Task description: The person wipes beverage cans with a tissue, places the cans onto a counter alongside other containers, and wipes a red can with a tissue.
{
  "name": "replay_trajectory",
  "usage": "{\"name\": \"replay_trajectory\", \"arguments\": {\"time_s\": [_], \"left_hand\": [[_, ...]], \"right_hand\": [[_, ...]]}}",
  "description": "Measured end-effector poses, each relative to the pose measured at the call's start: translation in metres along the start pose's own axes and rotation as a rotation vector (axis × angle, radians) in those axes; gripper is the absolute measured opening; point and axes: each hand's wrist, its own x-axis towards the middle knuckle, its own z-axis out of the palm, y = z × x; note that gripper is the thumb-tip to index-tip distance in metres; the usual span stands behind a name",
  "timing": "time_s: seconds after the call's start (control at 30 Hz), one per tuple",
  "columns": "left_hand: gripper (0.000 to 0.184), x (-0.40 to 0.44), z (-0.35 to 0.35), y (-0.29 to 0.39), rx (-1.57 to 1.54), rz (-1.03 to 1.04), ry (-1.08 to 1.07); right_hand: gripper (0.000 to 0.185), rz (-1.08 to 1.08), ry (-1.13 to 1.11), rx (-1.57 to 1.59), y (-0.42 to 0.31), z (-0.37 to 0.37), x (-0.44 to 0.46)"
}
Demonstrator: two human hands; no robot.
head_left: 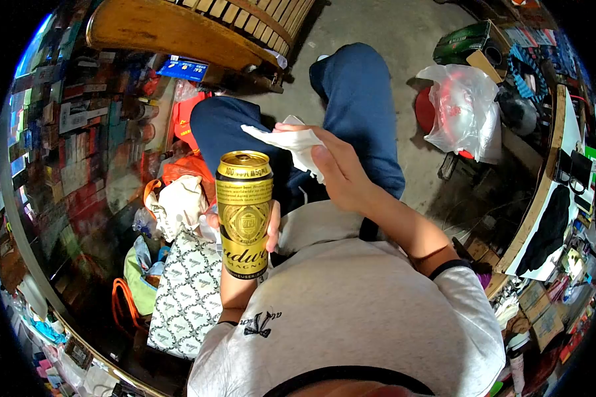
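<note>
A gold beer can (245,215) stands upright in my left hand (272,226), whose fingers wrap round it from behind, with fingertips showing at both sides. The top of the can faces up toward the camera. To the right of the can and a little higher, my right hand (341,165) holds a crumpled white tissue (297,142) between thumb and fingers. The tissue hangs over my lap and does not touch the can. Part of the left palm is hidden behind the can.
Below are my knees in dark blue trousers (364,79). A wooden bench (179,36) is at the top left, glass-fronted shelves (79,132) at the left. A patterned box (189,291) sits beside me. A plastic bag (463,109) lies at the right, near a cluttered counter (533,212).
</note>
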Motion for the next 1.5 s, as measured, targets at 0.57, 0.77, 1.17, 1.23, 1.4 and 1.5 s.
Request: {"name": "replay_trajectory", "arguments": {"time_s": [0.57, 0.77, 1.17, 1.23, 1.4, 1.5], "left_hand": [[0.088, 0.065, 0.021, 0.001, 0.082, -0.039, 0.268], [0.092, 0.053, 0.023, -0.011, 0.092, 0.061, 0.366], [0.083, 0.045, 0.026, 0.02, 0.044, 0.193, 0.165], [0.082, 0.045, 0.038, 0.026, 0.311, 0.151, 0.258], [0.102, 0.059, 0.051, 0.031, 0.867, 0.148, 0.376], [0.098, 0.067, 0.063, 0.035, 0.839, 0.201, 0.395]], "right_hand": [[0.051, 0.09, 0.191, 0.361, -0.01, -0.013, 0.02], [0.044, -0.127, -0.012, 0.031, -0.002, -0.013, 0.018], [0.069, 0.117, 0.123, 0.313, -0.002, 0.009, 0.019], [0.081, 0.047, 0.199, 0.418, -0.028, 0.015, 0.044], [0.049, -0.399, 0.097, -0.161, -0.033, 0.023, 0.068], [0.049, -0.467, 0.099, -0.269, -0.043, 0.019, 0.074]]}}
